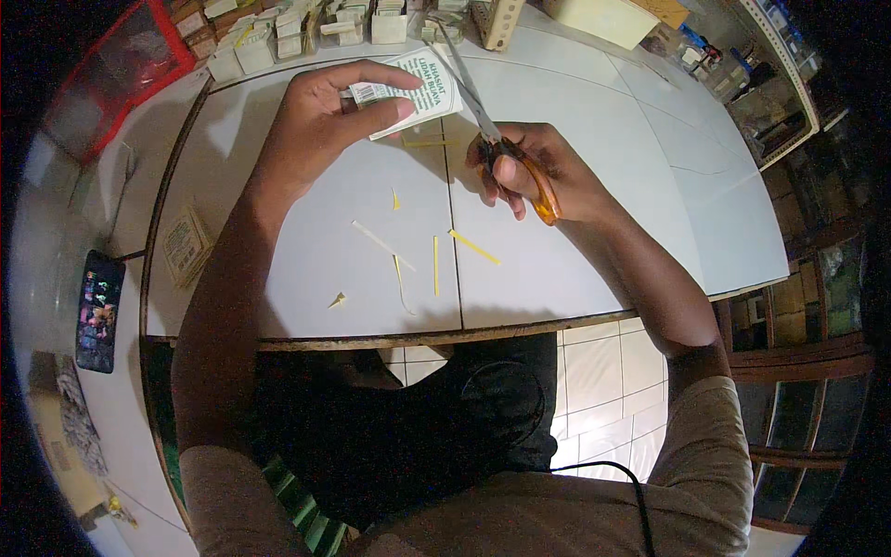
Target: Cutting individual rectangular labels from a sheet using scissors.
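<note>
My left hand (357,97) pinches a small white printed card (429,91) with green lettering and a barcode, between thumb and fingers; whether it is one card or several cannot be told. Closed round the orange-and-black handles of a pair of scissors (473,96) is my right hand (534,172). The scissor blades stand apart and point up and away, just at the card's right edge. Below the hands, thin yellow and white paper strips (436,265) and small paper scraps (337,300) lie scattered on the white tabletop (353,195).
Clear holders of upright cards (288,32) line the table's far edge, beside a cream bin (603,20). A stack of cards (186,246) lies left of my left forearm. Further left are a phone (99,311) and a red-framed mesh basket (121,74). A metal rack (789,84) stands far right.
</note>
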A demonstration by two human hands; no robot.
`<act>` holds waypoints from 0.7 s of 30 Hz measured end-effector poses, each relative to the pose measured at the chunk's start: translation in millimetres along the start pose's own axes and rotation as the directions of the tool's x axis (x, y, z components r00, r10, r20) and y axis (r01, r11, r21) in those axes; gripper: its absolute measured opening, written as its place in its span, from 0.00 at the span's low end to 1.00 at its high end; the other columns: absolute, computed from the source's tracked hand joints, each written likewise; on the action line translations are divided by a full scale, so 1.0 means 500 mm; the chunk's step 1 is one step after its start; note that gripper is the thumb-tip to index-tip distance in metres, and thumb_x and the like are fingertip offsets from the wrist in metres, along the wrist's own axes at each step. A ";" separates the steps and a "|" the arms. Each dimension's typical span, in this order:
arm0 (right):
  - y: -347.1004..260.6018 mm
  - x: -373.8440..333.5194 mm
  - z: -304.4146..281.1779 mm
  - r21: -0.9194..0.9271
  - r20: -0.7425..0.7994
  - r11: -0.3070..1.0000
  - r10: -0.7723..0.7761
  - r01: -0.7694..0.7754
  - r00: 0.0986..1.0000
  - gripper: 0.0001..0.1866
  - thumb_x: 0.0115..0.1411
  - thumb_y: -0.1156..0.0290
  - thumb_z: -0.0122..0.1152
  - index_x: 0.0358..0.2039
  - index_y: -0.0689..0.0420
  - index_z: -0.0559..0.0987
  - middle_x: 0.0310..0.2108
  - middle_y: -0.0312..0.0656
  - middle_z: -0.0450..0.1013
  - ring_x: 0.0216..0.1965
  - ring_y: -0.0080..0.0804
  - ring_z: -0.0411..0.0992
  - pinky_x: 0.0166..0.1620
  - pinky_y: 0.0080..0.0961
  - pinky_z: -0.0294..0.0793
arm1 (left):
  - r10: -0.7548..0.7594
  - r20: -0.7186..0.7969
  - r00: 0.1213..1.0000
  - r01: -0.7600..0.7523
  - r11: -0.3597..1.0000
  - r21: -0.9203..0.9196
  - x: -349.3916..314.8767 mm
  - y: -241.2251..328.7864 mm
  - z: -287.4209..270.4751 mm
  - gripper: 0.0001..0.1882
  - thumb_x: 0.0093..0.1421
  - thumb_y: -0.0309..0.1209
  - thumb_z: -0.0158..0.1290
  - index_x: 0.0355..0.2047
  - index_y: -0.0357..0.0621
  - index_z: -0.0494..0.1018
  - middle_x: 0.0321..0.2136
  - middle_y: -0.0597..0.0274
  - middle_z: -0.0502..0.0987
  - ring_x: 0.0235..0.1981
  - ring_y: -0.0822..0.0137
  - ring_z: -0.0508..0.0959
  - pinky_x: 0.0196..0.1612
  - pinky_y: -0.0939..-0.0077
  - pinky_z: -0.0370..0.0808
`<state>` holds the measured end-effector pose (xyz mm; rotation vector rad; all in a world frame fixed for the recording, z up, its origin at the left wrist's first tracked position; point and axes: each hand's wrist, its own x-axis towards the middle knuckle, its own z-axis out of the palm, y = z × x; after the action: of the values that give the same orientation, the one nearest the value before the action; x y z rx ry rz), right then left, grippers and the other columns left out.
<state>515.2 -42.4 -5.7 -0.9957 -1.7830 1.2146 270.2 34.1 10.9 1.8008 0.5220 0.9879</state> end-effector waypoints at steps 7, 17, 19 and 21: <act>-0.013 -0.004 0.019 0.007 -0.015 0.999 0.045 -0.045 0.999 0.34 0.51 0.36 0.61 0.31 0.61 0.76 0.17 0.34 0.68 0.17 0.18 0.68 0.19 0.16 0.68 | 0.022 -0.102 0.995 -0.029 0.997 -0.071 0.005 -0.023 -0.009 0.09 0.55 0.22 0.58 0.37 0.36 0.74 0.38 0.59 0.77 0.38 0.73 0.77 0.44 0.79 0.75; -0.022 -0.004 0.027 -0.012 -0.062 1.000 0.011 -0.012 0.998 0.29 0.54 0.42 0.63 0.31 0.60 0.77 0.18 0.34 0.69 0.20 0.19 0.69 0.22 0.17 0.69 | -0.001 -0.134 0.991 -0.007 0.998 -0.061 0.001 -0.003 0.027 0.14 0.55 0.23 0.59 0.43 0.36 0.76 0.41 0.61 0.77 0.43 0.74 0.75 0.48 0.79 0.72; -0.023 -0.004 0.027 0.015 -0.056 1.000 0.017 -0.017 0.998 0.27 0.55 0.44 0.64 0.30 0.60 0.77 0.19 0.33 0.69 0.21 0.18 0.69 0.24 0.17 0.69 | -0.004 -0.133 0.991 -0.003 0.999 -0.051 0.001 -0.002 0.029 0.14 0.55 0.24 0.59 0.43 0.36 0.76 0.41 0.61 0.77 0.42 0.74 0.75 0.47 0.80 0.71; -0.027 -0.004 0.027 0.006 -0.062 1.000 0.021 -0.021 0.998 0.27 0.55 0.44 0.64 0.30 0.61 0.77 0.19 0.33 0.69 0.21 0.18 0.69 0.24 0.17 0.69 | 0.017 -0.154 0.988 -0.023 0.999 -0.035 0.001 0.001 0.033 0.13 0.55 0.25 0.60 0.42 0.36 0.77 0.41 0.61 0.77 0.42 0.74 0.75 0.47 0.80 0.71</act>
<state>501.5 -52.7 3.1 -1.0407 -1.7242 1.1882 283.8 25.5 8.4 1.7086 0.5781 1.1493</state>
